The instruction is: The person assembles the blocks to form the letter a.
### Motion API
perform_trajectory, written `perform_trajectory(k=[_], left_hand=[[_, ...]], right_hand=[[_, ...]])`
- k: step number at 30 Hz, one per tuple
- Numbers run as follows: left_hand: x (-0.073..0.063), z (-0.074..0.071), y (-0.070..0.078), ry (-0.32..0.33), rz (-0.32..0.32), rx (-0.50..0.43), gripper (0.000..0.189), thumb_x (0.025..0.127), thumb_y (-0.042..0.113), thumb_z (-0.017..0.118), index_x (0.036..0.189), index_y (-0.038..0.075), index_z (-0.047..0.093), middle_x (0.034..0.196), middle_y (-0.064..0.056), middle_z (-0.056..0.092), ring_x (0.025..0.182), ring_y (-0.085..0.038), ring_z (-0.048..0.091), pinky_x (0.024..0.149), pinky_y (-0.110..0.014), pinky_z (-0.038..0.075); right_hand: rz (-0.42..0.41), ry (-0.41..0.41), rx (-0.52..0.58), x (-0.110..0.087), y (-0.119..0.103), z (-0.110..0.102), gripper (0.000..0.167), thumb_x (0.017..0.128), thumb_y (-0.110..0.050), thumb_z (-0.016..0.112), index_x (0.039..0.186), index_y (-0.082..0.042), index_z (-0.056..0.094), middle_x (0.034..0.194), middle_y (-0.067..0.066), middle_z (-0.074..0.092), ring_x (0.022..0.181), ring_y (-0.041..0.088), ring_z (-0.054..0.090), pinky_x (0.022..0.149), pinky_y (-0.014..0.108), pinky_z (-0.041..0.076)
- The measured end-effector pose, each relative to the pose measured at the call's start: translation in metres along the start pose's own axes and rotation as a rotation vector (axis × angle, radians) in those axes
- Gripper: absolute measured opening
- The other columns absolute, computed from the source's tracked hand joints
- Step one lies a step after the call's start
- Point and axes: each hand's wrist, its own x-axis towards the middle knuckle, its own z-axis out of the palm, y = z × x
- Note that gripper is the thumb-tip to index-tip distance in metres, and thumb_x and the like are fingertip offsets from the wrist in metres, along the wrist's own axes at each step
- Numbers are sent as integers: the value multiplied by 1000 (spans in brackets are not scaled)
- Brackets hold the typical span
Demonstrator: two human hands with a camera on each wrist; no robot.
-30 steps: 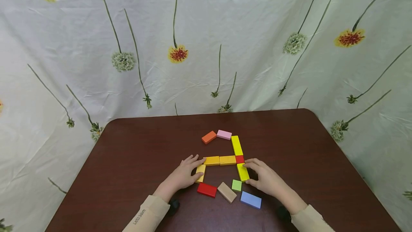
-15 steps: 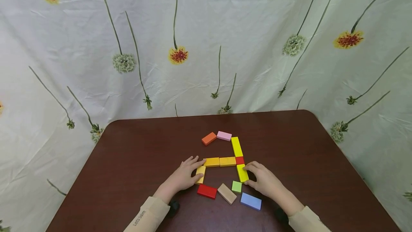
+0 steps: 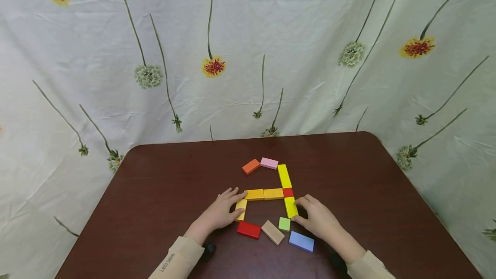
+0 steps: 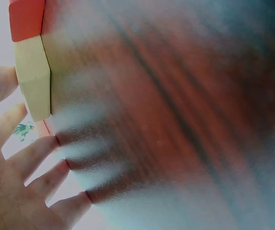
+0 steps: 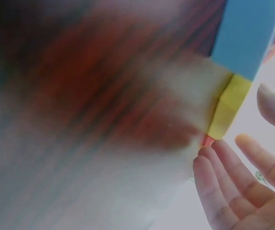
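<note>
My left hand (image 3: 221, 211) reaches over a pale yellow block (image 3: 240, 210) with fingers spread. Its thumb rests on this block, while the index fingertip lies by the outer end of a row of two orange-yellow blocks (image 3: 254, 195). In the left wrist view the pale block (image 4: 34, 79) adjoins a red block (image 4: 27, 19). My right hand (image 3: 319, 216) has index finger and thumb around a bright yellow block (image 3: 291, 207), the thumb at its near end. This block lies below a small red block (image 3: 288, 192), which has a longer yellow block (image 3: 284, 176) above it.
Pink (image 3: 269, 163) and orange blocks (image 3: 251, 166) lie farther back on the brown table (image 3: 178, 171). Near the front are a red block (image 3: 249, 230), a tan block (image 3: 273, 232), a small green block (image 3: 284, 224) and a blue block (image 3: 301, 241). A flowered cloth (image 3: 240, 25) hangs behind.
My right thumb has shifted left to the near end of the bright yellow block, with the right hand drawing slightly inward. The left hand stays in place.
</note>
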Motion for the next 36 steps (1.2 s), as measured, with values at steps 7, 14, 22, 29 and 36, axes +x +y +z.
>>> perform_trajectory(k=[7, 14, 22, 29, 36], left_hand=[[1, -2, 1, 3, 5, 5, 54, 95, 28, 65, 146, 19, 49, 155, -19, 39, 147, -42, 27, 116, -66, 21], [2, -3, 1, 0, 13, 8, 54, 95, 28, 64, 147, 19, 49, 155, -19, 38, 147, -42, 27, 115, -66, 22], [0, -3, 2, -1, 15, 2, 54, 95, 27, 65, 146, 18, 50, 154, -20, 39, 146, -43, 28, 115, -67, 22], [-1, -3, 1, -1, 4, 6, 55, 94, 28, 65, 146, 18, 50, 154, -19, 40, 146, -42, 28, 115, -66, 23], [-2, -3, 1, -11, 2, -6, 54, 94, 28, 65, 146, 18, 50, 155, -19, 39, 147, -42, 27, 115, -66, 22]], right_hand=[[-56, -78, 25, -23, -2, -13, 28, 76, -35, 84, 91, -17, 69, 86, -9, 60, 76, 6, 55, 71, 28, 55], [-140, -163, 49, -40, 0, -13, 35, 74, -43, 84, 93, -19, 67, 89, -13, 58, 76, 1, 51, 66, 23, 50], [-181, -165, 85, -47, 1, -10, 38, 70, -32, 89, 96, -17, 66, 88, -13, 56, 76, 1, 51, 63, 21, 46], [-208, -152, 64, -46, 2, -10, 34, 71, -21, 88, 96, -16, 66, 88, -12, 57, 76, 1, 51, 64, 22, 48], [-227, -105, 38, -43, 4, -12, 31, 71, -18, 88, 94, -15, 68, 88, -11, 59, 76, 2, 53, 66, 24, 51]])
